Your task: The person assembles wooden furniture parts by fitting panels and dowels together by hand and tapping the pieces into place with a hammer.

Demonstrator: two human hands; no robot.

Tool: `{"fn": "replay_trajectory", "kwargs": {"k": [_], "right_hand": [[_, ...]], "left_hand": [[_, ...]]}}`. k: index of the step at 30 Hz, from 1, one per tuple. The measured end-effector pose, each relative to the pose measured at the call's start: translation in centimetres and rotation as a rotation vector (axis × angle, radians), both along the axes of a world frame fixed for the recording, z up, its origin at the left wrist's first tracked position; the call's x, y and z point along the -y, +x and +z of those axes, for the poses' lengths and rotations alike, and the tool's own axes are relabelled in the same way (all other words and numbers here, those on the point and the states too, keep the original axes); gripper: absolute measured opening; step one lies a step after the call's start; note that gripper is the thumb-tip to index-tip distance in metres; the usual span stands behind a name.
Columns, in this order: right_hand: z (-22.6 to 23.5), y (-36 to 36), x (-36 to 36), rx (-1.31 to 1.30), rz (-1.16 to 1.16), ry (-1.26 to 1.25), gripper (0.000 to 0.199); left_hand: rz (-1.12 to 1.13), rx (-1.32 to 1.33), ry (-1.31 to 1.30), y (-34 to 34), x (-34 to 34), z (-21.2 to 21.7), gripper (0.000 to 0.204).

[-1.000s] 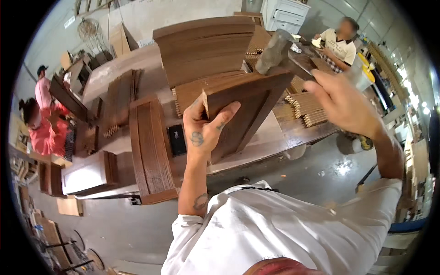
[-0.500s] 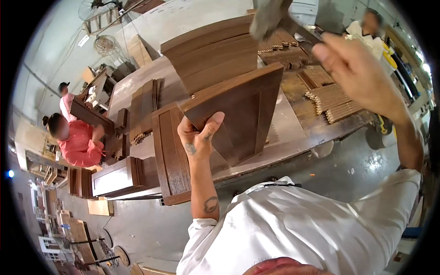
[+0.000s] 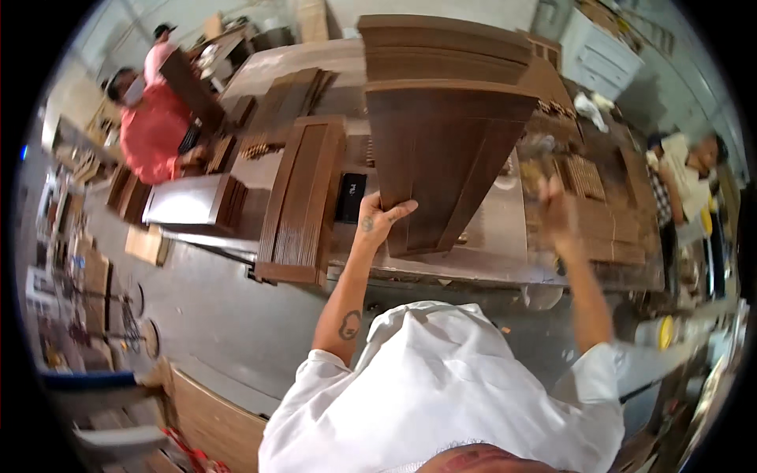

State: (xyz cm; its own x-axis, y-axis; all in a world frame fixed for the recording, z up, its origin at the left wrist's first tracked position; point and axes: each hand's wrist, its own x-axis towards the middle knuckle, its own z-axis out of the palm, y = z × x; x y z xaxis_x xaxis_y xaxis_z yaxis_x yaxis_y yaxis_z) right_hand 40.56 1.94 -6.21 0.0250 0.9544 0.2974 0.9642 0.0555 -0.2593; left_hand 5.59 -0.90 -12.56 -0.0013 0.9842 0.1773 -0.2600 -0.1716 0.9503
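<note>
My left hand point(image 3: 382, 217) grips the left edge of a dark brown wooden panel door point(image 3: 441, 165), its thumb lying across the face. The panel stands upright on end on the work table point(image 3: 497, 236). To the panel's right, my right hand point(image 3: 558, 209) is smeared by motion, its fingers closed round a hammer point(image 3: 542, 147) whose blurred head shows just beyond the hand. Behind the panel rises a stack of similar brown panels point(image 3: 449, 47). Left of it lies another pile of panel doors point(image 3: 303, 201), with a small black object point(image 3: 351, 197) between.
Bundled brown wood strips point(image 3: 583, 177) lie on the right of the table, and more boards point(image 3: 288, 98) lie at the left. A co-worker in red point(image 3: 154, 130) handles wood at the left; another person point(image 3: 690, 173) is at the right. A white drawer cabinet point(image 3: 603, 59) stands behind.
My right hand has come down from its raised place with the hammer, to the panel's right side. The panel now stands more upright, my left hand still on its edge. The view has turned.
</note>
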Motion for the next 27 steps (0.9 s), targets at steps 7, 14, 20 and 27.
{"fn": "replay_trajectory", "kwargs": {"k": [7,14,20,27], "right_hand": [[-19.7,4.2,-2.0,0.115,0.101,-0.130,0.029],[4.8,-4.8,1.0,-1.129,1.026,-0.188,0.033],[14.3,-22.0,6.7,-0.464,1.648,0.223,0.054],[-2.5,-30.7,3.4,-1.061,0.530,-0.400,0.060]], "left_hand": [[0.184,-0.012,-0.045,-1.3,1.4,7.4,0.040],[0.638,0.095,-0.299,-1.0,3.6,10.1,0.077],[0.259,0.511,-0.227,-9.5,4.0,9.9,0.030],[0.299,0.136,-0.442,-18.9,-1.4,5.9,0.070]]}}
